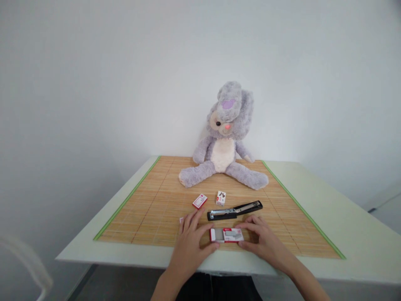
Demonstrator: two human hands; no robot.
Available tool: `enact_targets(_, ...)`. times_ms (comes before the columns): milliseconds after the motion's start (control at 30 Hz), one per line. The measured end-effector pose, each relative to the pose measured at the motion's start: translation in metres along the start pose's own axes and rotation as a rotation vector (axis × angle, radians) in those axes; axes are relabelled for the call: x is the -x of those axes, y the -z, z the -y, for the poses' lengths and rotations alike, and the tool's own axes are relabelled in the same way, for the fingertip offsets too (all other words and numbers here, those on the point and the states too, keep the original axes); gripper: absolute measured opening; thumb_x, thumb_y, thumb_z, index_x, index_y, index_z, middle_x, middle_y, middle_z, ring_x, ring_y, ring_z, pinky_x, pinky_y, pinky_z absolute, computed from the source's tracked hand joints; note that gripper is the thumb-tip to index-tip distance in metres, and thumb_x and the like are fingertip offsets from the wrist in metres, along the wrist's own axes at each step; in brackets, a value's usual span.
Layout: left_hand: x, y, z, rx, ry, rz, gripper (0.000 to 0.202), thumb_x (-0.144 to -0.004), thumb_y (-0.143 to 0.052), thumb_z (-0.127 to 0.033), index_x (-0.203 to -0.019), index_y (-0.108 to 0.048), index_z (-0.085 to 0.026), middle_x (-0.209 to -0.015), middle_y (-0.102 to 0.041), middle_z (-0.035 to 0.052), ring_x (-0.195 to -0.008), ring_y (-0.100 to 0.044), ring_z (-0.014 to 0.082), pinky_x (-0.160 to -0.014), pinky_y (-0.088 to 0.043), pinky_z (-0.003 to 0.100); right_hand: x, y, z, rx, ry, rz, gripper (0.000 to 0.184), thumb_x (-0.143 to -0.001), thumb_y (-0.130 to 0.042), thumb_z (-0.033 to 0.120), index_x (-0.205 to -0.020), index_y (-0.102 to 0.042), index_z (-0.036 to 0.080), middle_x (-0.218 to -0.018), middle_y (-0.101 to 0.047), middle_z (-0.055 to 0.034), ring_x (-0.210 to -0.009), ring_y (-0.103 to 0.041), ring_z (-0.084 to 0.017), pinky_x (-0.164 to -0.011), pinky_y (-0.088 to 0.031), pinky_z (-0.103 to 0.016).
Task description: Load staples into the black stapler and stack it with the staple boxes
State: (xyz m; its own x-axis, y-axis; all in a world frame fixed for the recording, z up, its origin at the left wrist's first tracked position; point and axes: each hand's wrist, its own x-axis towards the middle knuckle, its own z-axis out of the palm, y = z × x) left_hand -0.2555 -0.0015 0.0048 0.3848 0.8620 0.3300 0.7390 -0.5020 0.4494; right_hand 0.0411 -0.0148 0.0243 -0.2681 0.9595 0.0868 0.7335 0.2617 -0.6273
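A red-and-white staple box (233,235) lies near the mat's front edge, its inner tray slid partly out to the left with grey staples showing. My left hand (190,242) has thumb and index finger at the tray's left end, the other fingers stretched out over the mat. At the opposite end, my right hand (265,242) pinches the sleeve between thumb and index finger. Just beyond the box lies a black stapler (234,210), unfolded so its metal inside shows. Behind my left fingers, another small box (181,220) is mostly hidden.
A red-and-white small box (199,201) and a white small box (221,198) lie past the stapler. A grey plush rabbit (223,154) sits at the back against the wall. The bamboo mat (150,209) has green edges and covers part of the white table (313,200).
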Motion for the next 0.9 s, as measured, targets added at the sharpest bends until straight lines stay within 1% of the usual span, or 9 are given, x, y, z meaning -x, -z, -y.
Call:
enact_targets(67, 0.001, 0.001, 0.002, 0.009, -0.008, -0.006, 0.046, -0.085, -0.077, -0.051, -0.129, -0.067, -0.04, -0.167, -0.034, -0.0003, -0.148, -0.032, 0.0347, -0.121, -0.028, 0.067, 0.0, 0.001, 0.002, 0.0, -0.007, 0.006, 0.036, -0.085, -0.078, 0.045, -0.119, -0.075, 0.035, -0.115, -0.063, -0.0052, -0.113, -0.056, -0.028, -0.102, -0.045, -0.042)
enact_targets(200, 0.002, 0.002, 0.003, 0.003, -0.031, -0.007, 0.03, -0.087, -0.076, -0.046, -0.116, -0.074, -0.04, -0.167, -0.034, -0.0037, -0.149, -0.032, 0.035, -0.123, -0.025, 0.067, 0.0, 0.003, 0.005, -0.007, -0.003, 0.002, 0.035, -0.085, -0.079, 0.045, -0.119, -0.076, 0.037, -0.116, -0.062, -0.0047, -0.114, -0.055, -0.028, -0.103, -0.045, -0.042)
enact_targets(367, 0.0, -0.001, 0.002, -0.005, -0.024, 0.007, 0.031, -0.085, -0.078, -0.048, -0.115, -0.074, -0.043, -0.166, -0.035, -0.0043, -0.149, -0.032, 0.0354, -0.122, -0.023, 0.069, 0.001, 0.004, 0.005, -0.018, -0.005, 0.006, 0.035, -0.086, -0.079, 0.044, -0.12, -0.076, 0.037, -0.116, -0.061, -0.0049, -0.114, -0.055, -0.027, -0.103, -0.045, -0.043)
enact_targets(500, 0.0, -0.001, 0.0, 0.004, -0.012, 0.004, 0.029, -0.084, -0.079, -0.05, -0.112, -0.075, -0.042, -0.165, -0.037, -0.0028, -0.148, -0.033, 0.0354, -0.121, -0.022, 0.07, 0.001, 0.003, 0.005, -0.029, 0.007, 0.009, 0.038, -0.086, -0.079, 0.043, -0.123, -0.074, 0.038, -0.116, -0.061, -0.0044, -0.113, -0.055, -0.026, -0.102, -0.046, -0.042)
enact_targets(600, -0.001, 0.001, -0.001, 0.011, -0.006, 0.015, 0.03, -0.083, -0.08, -0.048, -0.112, -0.075, -0.042, -0.164, -0.038, -0.0022, -0.148, -0.032, 0.0349, -0.121, -0.023, 0.069, -0.002, 0.0, 0.005, -0.031, 0.031, -0.03, 0.039, -0.086, -0.079, 0.042, -0.124, -0.074, 0.039, -0.114, -0.061, -0.004, -0.113, -0.055, -0.026, -0.101, -0.046, -0.041)
enact_targets(667, -0.001, 0.002, -0.002, 0.016, -0.001, 0.017, 0.03, -0.083, -0.08, -0.048, -0.111, -0.075, -0.041, -0.164, -0.038, -0.0022, -0.148, -0.032, 0.035, -0.121, -0.023, 0.069, -0.005, -0.005, 0.005, -0.023, 0.05, -0.069, 0.031, -0.087, -0.078, 0.042, -0.118, -0.077, 0.038, -0.112, -0.061, -0.004, -0.112, -0.055, -0.026, -0.1, -0.046, -0.041)
enact_targets(767, -0.001, 0.003, -0.003, 0.022, 0.0, 0.02, 0.029, -0.083, -0.08, -0.048, -0.111, -0.076, -0.041, -0.164, -0.039, -0.0024, -0.148, -0.032, 0.035, -0.121, -0.023, 0.069, -0.009, -0.013, 0.008, -0.016, 0.069, -0.099, 0.016, -0.089, -0.077, 0.041, -0.103, -0.081, 0.037, -0.11, -0.059, -0.004, -0.11, -0.055, -0.025, -0.097, -0.046, -0.04)
enact_targets(833, -0.001, 0.003, -0.002, 0.023, 0.0, 0.021, 0.029, -0.083, -0.08, -0.048, -0.111, -0.075, -0.042, -0.164, -0.038, -0.003, -0.147, -0.032, 0.0346, -0.121, -0.024, 0.069, -0.012, -0.019, 0.012, -0.025, 0.073, -0.101, 0.011, -0.089, -0.077, 0.04, -0.098, -0.081, 0.036, -0.109, -0.058, -0.0037, -0.109, -0.055, -0.025, -0.096, -0.046, -0.039)
enact_targets(900, -0.001, 0.003, -0.002, 0.023, 0.002, 0.02, 0.03, -0.083, -0.08, -0.048, -0.112, -0.075, -0.043, -0.165, -0.037, -0.0041, -0.147, -0.033, 0.0344, -0.121, -0.023, 0.069, -0.014, -0.024, 0.019, -0.039, 0.082, -0.101, 0.01, -0.087, -0.079, 0.038, -0.097, -0.081, 0.036, -0.109, -0.057, -0.0034, -0.109, -0.056, -0.024, -0.095, -0.046, -0.039)
